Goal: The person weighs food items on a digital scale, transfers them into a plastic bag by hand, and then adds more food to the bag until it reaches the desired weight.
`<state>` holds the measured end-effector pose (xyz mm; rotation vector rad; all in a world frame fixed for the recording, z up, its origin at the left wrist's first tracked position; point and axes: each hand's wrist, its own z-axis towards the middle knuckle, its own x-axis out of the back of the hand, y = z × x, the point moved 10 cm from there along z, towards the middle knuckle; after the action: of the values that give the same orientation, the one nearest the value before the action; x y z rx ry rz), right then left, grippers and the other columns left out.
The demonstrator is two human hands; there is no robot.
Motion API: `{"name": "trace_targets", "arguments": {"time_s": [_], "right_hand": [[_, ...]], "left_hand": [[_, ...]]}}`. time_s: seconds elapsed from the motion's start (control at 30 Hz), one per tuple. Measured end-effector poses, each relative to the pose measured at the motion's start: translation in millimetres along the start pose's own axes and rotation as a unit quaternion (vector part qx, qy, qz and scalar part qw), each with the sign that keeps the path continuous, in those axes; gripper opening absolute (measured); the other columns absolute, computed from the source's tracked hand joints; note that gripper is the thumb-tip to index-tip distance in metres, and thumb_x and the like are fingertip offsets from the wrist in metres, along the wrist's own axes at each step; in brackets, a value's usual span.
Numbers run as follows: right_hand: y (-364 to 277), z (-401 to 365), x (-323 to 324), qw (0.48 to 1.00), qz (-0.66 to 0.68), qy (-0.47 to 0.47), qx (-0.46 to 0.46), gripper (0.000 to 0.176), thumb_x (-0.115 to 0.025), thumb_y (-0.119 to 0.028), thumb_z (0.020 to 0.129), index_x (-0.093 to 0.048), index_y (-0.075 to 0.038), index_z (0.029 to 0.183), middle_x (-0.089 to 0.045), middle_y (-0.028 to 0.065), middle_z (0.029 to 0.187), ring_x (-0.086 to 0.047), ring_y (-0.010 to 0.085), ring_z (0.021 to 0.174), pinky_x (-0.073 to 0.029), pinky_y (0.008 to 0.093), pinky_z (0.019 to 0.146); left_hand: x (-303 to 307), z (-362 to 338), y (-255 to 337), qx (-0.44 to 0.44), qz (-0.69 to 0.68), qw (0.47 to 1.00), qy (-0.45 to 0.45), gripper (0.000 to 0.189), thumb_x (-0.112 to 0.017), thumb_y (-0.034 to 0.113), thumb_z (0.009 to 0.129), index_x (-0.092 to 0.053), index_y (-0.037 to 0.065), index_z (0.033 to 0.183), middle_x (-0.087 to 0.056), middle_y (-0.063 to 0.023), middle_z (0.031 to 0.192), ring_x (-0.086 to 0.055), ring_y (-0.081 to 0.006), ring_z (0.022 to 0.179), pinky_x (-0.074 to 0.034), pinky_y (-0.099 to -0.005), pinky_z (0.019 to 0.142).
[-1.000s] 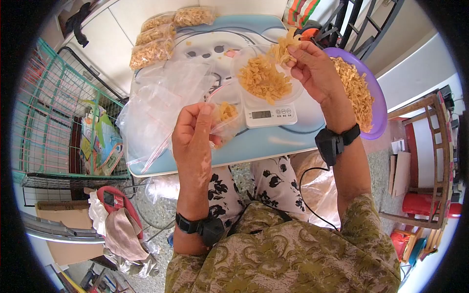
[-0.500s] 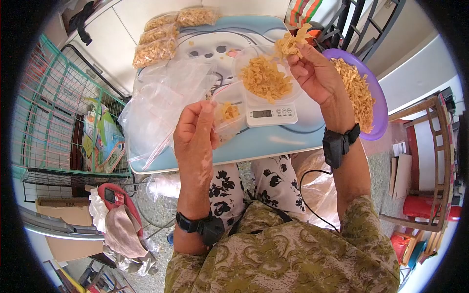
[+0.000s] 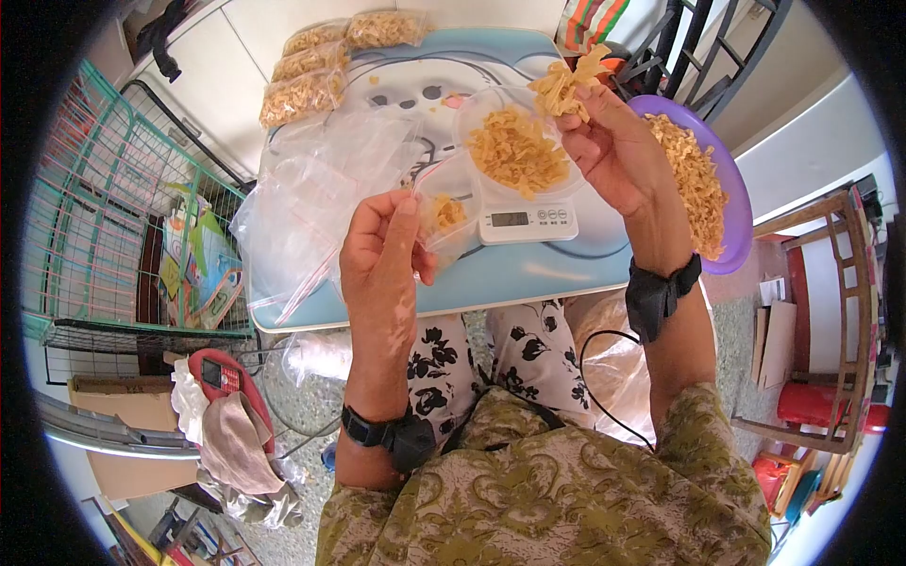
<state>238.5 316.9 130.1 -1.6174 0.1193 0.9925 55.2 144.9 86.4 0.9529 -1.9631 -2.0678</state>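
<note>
My left hand (image 3: 377, 259) pinches the edge of a clear zip bag (image 3: 459, 243), which has a few yellow dried pieces (image 3: 447, 213) inside. Raised at the right, my right hand (image 3: 618, 156) grips a bunch of dried yellow flakes (image 3: 569, 88) between thumb and fingers. Just below and left of that bunch is a clear plastic bowl (image 3: 569, 179) with a heap of similar flakes (image 3: 517, 156). The bowl rests on a white digital kitchen scale (image 3: 528, 223), whose display faces me.
A purple basin (image 3: 740, 217) of dried flakes stands right of the table (image 3: 566, 269). Clear empty bags (image 3: 316, 189) lie on the left, with several filled bags (image 3: 302, 94) behind them. A wire cage (image 3: 123, 217) stands at far left.
Both hands keep their grips and barely move. My left hand and the bag have shifted very slightly; the view has moved a little.
</note>
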Motion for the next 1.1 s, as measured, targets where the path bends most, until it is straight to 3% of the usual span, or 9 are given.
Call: {"name": "trace_targets", "arguments": {"time_s": [0.3, 0.37, 0.4, 0.53, 0.6, 0.73, 0.83, 0.9, 1.1], "right_hand": [[42.5, -38.7, -48.5, 0.976, -0.21, 0.035, 0.055, 0.017, -0.069, -0.012, 0.087, -0.057, -0.007, 0.099, -0.063, 0.0038, 0.086, -0.055, 0.0071, 0.063, -0.042, 0.0204, 0.049], [41.2, -46.0, -54.2, 0.884, -0.427, 0.069, 0.178, 0.017, -0.068, -0.009, 0.086, -0.056, -0.005, 0.098, -0.062, 0.004, 0.085, -0.053, 0.0081, 0.063, -0.043, 0.0245, 0.052], [37.9, -52.2, -72.0, 0.849, -0.442, 0.029, 0.289, 0.018, -0.066, -0.005, 0.083, -0.054, -0.005, 0.097, -0.059, 0.0065, 0.085, -0.052, 0.0117, 0.062, -0.044, 0.0264, 0.054], [49.3, -63.1, -79.4, 0.786, -0.538, 0.011, 0.303, 0.018, -0.065, -0.004, 0.082, -0.054, -0.005, 0.096, -0.056, 0.01, 0.087, -0.055, 0.021, 0.063, -0.046, 0.0301, 0.056], [52.8, -70.6, -93.7, 0.731, -0.586, -0.045, 0.348, 0.021, -0.064, -0.003, 0.08, -0.053, -0.006, 0.097, -0.054, 0.0123, 0.089, -0.058, 0.0305, 0.068, -0.049, 0.0371, 0.059], [58.9, -71.5, -99.3, 0.708, -0.601, -0.091, 0.359, 0.023, -0.064, -0.003, 0.08, -0.051, -0.006, 0.098, -0.055, 0.0138, 0.09, -0.06, 0.0362, 0.075, -0.05, 0.0431, 0.062], [66.0, -67.0, -103.7, 0.703, -0.623, -0.149, 0.308, 0.022, -0.063, -0.007, 0.082, -0.05, -0.006, 0.099, -0.055, 0.015, 0.092, -0.061, 0.0371, 0.079, -0.05, 0.0443, 0.062], [81.2, -61.0, -103.3, 0.682, -0.672, -0.191, 0.218, 0.019, -0.06, -0.012, 0.085, -0.05, -0.005, 0.1, -0.056, 0.016, 0.094, -0.061, 0.0383, 0.081, -0.05, 0.045, 0.064], [91.8, -57.3, -111.4, 0.648, -0.702, -0.24, 0.175, 0.016, -0.057, -0.017, 0.087, -0.056, -0.003, 0.096, -0.06, 0.0165, 0.089, -0.062, 0.0369, 0.083, -0.05, 0.045, 0.069]], "left_hand": [[-5.9, 3.4, -4.4, 0.007, 0.001, 1.0, -0.002, 0.02, -0.059, 0.023, 0.095, -0.059, 0.004, 0.102, -0.053, 0.0011, 0.073, -0.049, -0.0079, 0.053, -0.039, -0.0218, 0.047], [-7.2, 2.6, -4.8, 0.017, 0.005, 1.0, -0.004, 0.019, -0.059, 0.023, 0.095, -0.058, 0.005, 0.102, -0.053, 0.0007, 0.073, -0.05, -0.0084, 0.054, -0.04, -0.0223, 0.047], [-5.5, 1.9, -5.6, 0.016, 0.005, 1.0, -0.002, 0.019, -0.059, 0.023, 0.095, -0.058, 0.005, 0.102, -0.053, 0.0007, 0.073, -0.05, -0.0084, 0.054, -0.04, -0.0223, 0.047], [-0.3, 2.8, -6.4, 0.006, -0.026, 1.0, -0.003, 0.019, -0.058, 0.023, 0.096, -0.058, 0.006, 0.102, -0.054, 0.0004, 0.073, -0.05, -0.0086, 0.054, -0.04, -0.0222, 0.046], [0.9, 3.5, -7.1, 0.01, -0.027, 1.0, -0.001, 0.018, -0.058, 0.023, 0.096, -0.058, 0.006, 0.102, -0.054, 0.0003, 0.073, -0.051, -0.0085, 0.054, -0.04, -0.0221, 0.046], [2.2, 2.7, -5.1, 0.0, -0.004, 1.0, 0.015, 0.018, -0.059, 0.023, 0.095, -0.06, 0.006, 0.101, -0.056, 0.0008, 0.072, -0.05, -0.0065, 0.054, -0.039, -0.0211, 0.046], [5.9, 3.0, -5.4, -0.009, 0.025, 0.999, 0.023, 0.017, -0.061, 0.023, 0.095, -0.061, 0.006, 0.099, -0.056, 0.002, 0.07, -0.048, -0.0046, 0.054, -0.037, -0.0196, 0.047], [6.9, 2.7, -5.1, -0.009, 0.036, 0.999, 0.025, 0.017, -0.061, 0.022, 0.094, -0.062, 0.006, 0.098, -0.055, 0.0026, 0.07, -0.047, -0.0038, 0.054, -0.036, -0.0189, 0.047], [8.9, 1.6, -3.0, -0.037, 0.089, 0.995, 0.021, 0.016, -0.062, 0.021, 0.094, -0.063, 0.005, 0.098, -0.054, 0.0038, 0.069, -0.043, -0.0027, 0.056, -0.033, -0.0179, 0.049]]}}
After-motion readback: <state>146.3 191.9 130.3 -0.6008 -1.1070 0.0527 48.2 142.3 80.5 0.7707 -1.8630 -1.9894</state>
